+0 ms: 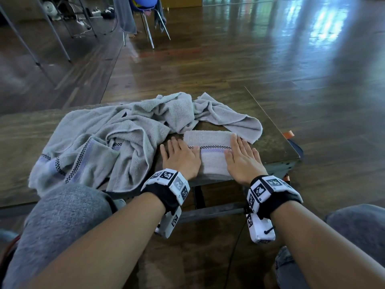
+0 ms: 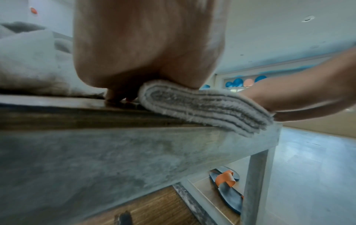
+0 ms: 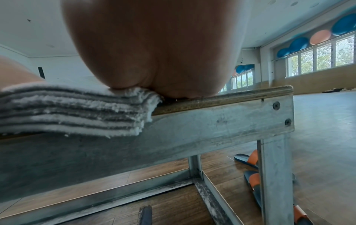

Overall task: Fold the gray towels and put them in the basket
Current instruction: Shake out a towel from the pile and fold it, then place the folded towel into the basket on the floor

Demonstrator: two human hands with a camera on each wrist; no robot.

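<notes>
Folded gray towel [image 1: 210, 152] under flat, straight-fingered left hand [image 1: 180, 157] and right hand [image 1: 242, 159]; soft, light, likely best gripped at both ends

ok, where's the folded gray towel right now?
Head view: the folded gray terry towel lies at the wooden table's near-right edge, under both flat hands, left and right.

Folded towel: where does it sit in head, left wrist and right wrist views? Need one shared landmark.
Head: folded towel lower centre, flat under both hands at the table's near edge.
Left wrist: centre right, layered end overhanging the edge.
Right wrist: left side, layered end overhanging the edge.
Shared landmark: table's near edge.
</notes>
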